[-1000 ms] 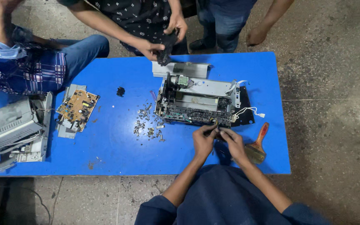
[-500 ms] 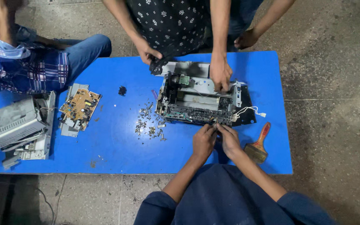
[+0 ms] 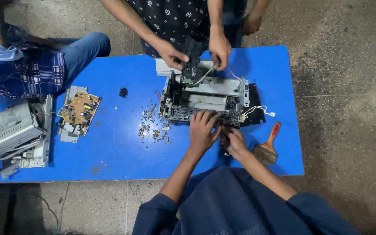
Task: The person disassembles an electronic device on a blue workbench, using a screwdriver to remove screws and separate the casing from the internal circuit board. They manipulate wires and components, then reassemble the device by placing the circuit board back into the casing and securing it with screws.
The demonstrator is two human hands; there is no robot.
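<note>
- Left hand (image 3: 202,129) rests with fingers spread on the stripped printer chassis (image 3: 205,99) at mid-counter (image 3: 118,156).
- Right hand (image 3: 235,142), fingers curled at the chassis's near edge; grip unclear.
- Screws (image 3: 152,127) lie left of the fingers; paintbrush (image 3: 267,147) right.

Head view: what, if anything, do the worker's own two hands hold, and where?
Left hand rests on the front edge of the opened grey printer chassis; right hand grips something small and dark, unidentifiable.
</note>
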